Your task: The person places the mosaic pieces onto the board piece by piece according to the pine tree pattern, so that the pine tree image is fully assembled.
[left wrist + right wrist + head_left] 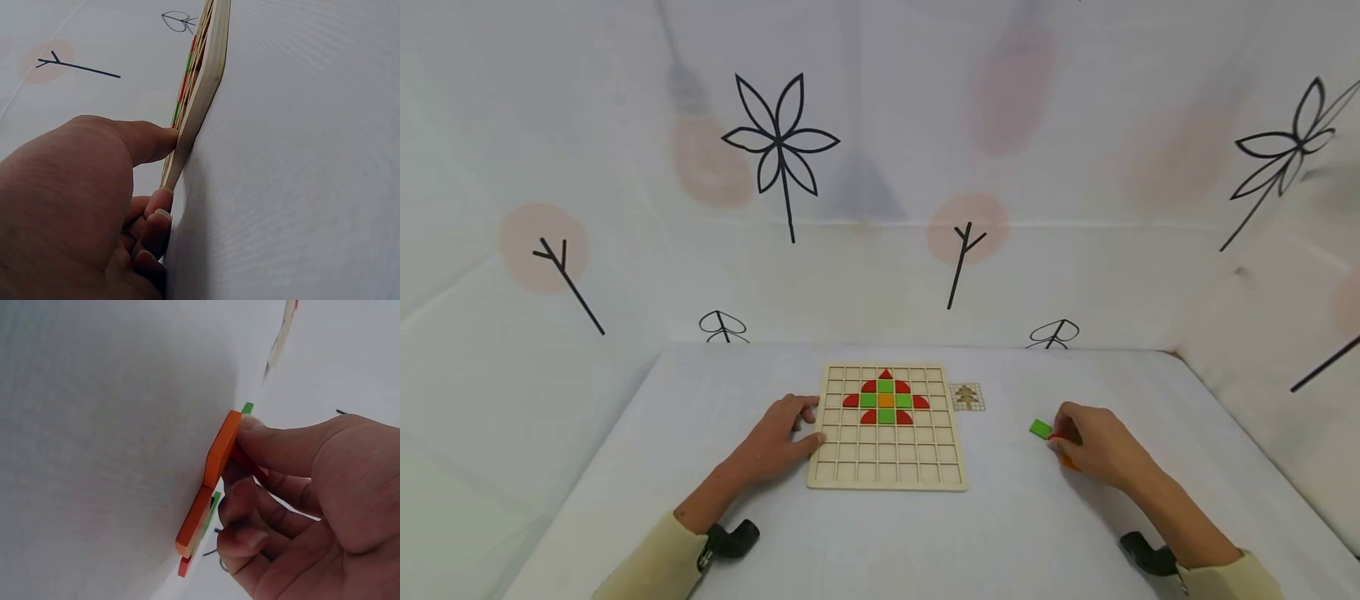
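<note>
Toward the right of the table my right hand (pixel 1093 442) pinches a red tile (pixel 249 464) between thumb and fingers, which hide most of it. An orange tile (pixel 222 447) lies by the thumb tip, with a second orange tile (pixel 195 522) behind it. Just left of those fingers is a green tile (pixel 1041 428). At the table's middle sits a wooden grid board (pixel 887 476), with red, green and orange tiles set in a tree-like shape. My left hand (pixel 775 442) rests at its left edge, thumb (pixel 153 144) touching the side and the other fingers loosely bent farther along.
A small pattern card (pixel 967 397) with a tree picture lies against the board's right side. More tiles, among them a red one (pixel 183 567), lie under the right hand. A white cloth (pixel 880 550) covers the table, and a printed white backdrop (pixel 865 283) rises behind.
</note>
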A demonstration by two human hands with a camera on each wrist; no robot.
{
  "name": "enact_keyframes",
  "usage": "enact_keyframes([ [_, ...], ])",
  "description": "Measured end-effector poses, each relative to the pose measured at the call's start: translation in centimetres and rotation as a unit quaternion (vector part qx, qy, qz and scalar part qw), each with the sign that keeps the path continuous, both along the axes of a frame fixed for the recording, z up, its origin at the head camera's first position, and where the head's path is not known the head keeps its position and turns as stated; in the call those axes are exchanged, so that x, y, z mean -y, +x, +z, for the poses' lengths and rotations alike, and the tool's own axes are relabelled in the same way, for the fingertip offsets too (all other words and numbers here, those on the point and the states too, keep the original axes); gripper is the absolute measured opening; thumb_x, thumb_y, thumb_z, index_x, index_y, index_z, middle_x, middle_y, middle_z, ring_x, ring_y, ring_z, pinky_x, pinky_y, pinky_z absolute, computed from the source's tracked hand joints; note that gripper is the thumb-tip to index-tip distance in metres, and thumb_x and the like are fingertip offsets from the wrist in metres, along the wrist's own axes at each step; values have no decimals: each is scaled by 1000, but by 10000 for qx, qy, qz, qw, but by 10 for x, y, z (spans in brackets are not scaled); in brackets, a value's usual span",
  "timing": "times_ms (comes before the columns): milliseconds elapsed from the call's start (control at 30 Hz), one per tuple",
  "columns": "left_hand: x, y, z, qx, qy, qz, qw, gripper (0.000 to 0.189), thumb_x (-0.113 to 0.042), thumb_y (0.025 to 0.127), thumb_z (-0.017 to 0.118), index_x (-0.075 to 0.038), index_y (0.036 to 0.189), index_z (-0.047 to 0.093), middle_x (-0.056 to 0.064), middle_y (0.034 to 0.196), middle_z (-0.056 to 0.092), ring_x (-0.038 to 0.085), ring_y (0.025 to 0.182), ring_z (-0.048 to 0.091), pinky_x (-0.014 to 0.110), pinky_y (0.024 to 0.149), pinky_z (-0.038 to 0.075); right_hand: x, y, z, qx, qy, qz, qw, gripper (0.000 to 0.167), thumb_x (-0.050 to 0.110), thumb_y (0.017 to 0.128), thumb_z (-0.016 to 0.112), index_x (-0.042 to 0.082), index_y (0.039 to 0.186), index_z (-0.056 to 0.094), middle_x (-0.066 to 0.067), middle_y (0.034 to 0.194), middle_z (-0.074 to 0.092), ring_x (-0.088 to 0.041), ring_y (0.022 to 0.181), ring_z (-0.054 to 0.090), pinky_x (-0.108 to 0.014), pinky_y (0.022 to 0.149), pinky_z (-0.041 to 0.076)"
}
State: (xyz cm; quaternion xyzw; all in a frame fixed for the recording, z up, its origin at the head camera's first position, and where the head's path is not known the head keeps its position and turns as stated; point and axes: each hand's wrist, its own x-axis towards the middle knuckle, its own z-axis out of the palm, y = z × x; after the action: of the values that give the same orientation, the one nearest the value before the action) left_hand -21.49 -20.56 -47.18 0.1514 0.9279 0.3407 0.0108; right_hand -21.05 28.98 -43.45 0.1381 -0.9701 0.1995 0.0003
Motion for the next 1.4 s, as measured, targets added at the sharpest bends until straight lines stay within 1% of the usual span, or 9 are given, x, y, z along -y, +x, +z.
enact_keyframes([
  [167, 0, -1, 0, -5, 0, 3, 10000, 60, -25, 100, 75, -4, 152, 52, -5, 111, 55, 13, 98, 47, 34, 85, 42, 3, 1, 1, -137, -200, 8, 9997, 16, 7, 90, 83, 9, 93, 68, 4, 81, 65, -15, 74, 54, -28, 61, 46],
  [267, 0, 0, 0, -1, -3, 9, 10000, 60, -25, 100, 75, -4, 151, 52, -6, 111, 55, 13, 99, 47, 34, 85, 42, 6, 2, 2, -241, -342, 29, 9991, 14, 5, 90, 82, 10, 93, 69, 5, 80, 66, -14, 71, 54, -26, 58, 46],
  [367, 0, 0, 0, 7, 5, 4, 10000, 60, -24, 100, 75, -4, 151, 52, -6, 111, 55, 13, 99, 47, 34, 86, 42, 11, 4, 4, -153, -516, 43, 9985, 13, 2, 91, 79, 9, 95, 69, 3, 80, 66, -14, 70, 55, -26, 56, 46],
  [500, 0, 0, -1, -20, -22, -18, 10000, 60, -25, 100, 75, -3, 151, 52, -6, 111, 55, 13, 98, 47, 34, 86, 42, 18, 5, 8, -52, -592, 59, 9982, 14, -3, 91, 77, 8, 96, 71, 2, 85, 68, -15, 75, 57, -28, 62, 50],
  [633, 0, -1, -1, -29, -40, -23, 10000, 60, -25, 100, 75, -3, 151, 52, -6, 111, 55, 13, 98, 47, 34, 86, 42, 25, 6, 10, -114, -524, 109, 9985, 16, -4, 90, 77, 10, 97, 72, 3, 89, 69, -16, 80, 58, -29, 70, 52],
  [867, 0, 0, 1, -26, -47, -21, 10000, 59, -24, 100, 74, -3, 151, 53, -5, 110, 55, 13, 98, 47, 34, 85, 42, 36, 8, 15, -233, -701, 266, 9969, 19, -3, 90, 79, 11, 96, 68, 4, 88, 65, -16, 80, 57, -25, 69, 52],
  [1133, -1, 1, 2, 1, -36, 11, 10000, 59, -23, 100, 75, -3, 151, 53, -5, 111, 56, 13, 98, 47, 34, 86, 42, 52, 10, 18, 109, -821, 178, 9964, 16, 5, 93, 79, 8, 101, 66, 2, 88, 67, -15, 78, 58, -24, 66, 52],
  [1300, -1, 1, 2, 17, -38, 16, 10000, 59, -23, 100, 74, -3, 151, 52, -5, 111, 56, 13, 99, 47, 34, 86, 42, 65, 9, 20, 185, -866, 297, 9956, 14, 7, 94, 80, 12, 100, 68, 3, 86, 67, -15, 76, 58, -24, 65, 51],
  [1400, 0, 1, 2, 0, -30, 3, 10000, 59, -23, 100, 74, -3, 151, 52, -5, 111, 56, 13, 99, 47, 34, 86, 42, 74, 8, 22, 180, -930, 449, 9945, 12, 5, 95, 77, 13, 99, 69, 4, 87, 67, -15, 78, 57, -25, 65, 50],
])
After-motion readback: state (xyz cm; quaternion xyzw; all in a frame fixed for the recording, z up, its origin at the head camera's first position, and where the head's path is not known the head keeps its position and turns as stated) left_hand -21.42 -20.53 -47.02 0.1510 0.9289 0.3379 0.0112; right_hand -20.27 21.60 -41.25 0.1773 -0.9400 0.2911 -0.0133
